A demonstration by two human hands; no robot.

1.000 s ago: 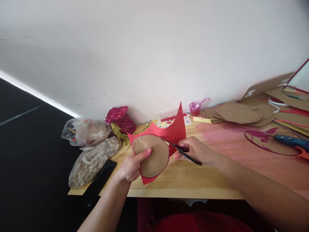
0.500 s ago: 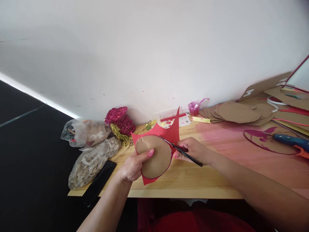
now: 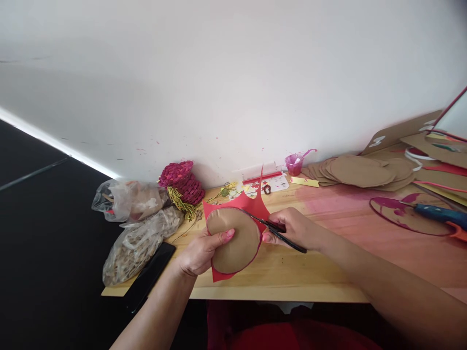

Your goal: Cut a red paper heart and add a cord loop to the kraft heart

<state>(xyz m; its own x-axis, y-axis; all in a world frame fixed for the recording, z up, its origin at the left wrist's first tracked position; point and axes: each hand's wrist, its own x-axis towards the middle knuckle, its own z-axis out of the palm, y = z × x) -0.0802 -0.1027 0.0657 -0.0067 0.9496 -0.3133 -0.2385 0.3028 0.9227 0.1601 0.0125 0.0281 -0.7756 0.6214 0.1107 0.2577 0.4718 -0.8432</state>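
Observation:
My left hand (image 3: 204,250) is closed on a round cardboard disc (image 3: 235,250), thumb lying on its brown face. Behind the disc is a sheet of red paper (image 3: 255,206) that sticks out past its edge at the top and bottom. A dark pink line runs round the disc's rim. My right hand (image 3: 288,226) grips a pair of black scissors (image 3: 279,233), whose blades lie along the disc's upper right edge, at the red paper. The left fingers are hidden behind the disc.
Wooden table (image 3: 292,282) against a white wall. At left are plastic bags (image 3: 140,248), a black phone (image 3: 151,277) and a dark pink bundle (image 3: 184,182). A pink cup (image 3: 294,164) stands at the back. Cardboard discs (image 3: 361,170) are stacked at right, near a blue-handled tool (image 3: 438,212).
The disc and red paper have turned and shifted slightly lower. The red paper's tall point now looks thin and leans left. The scissors remain at the upper right edge.

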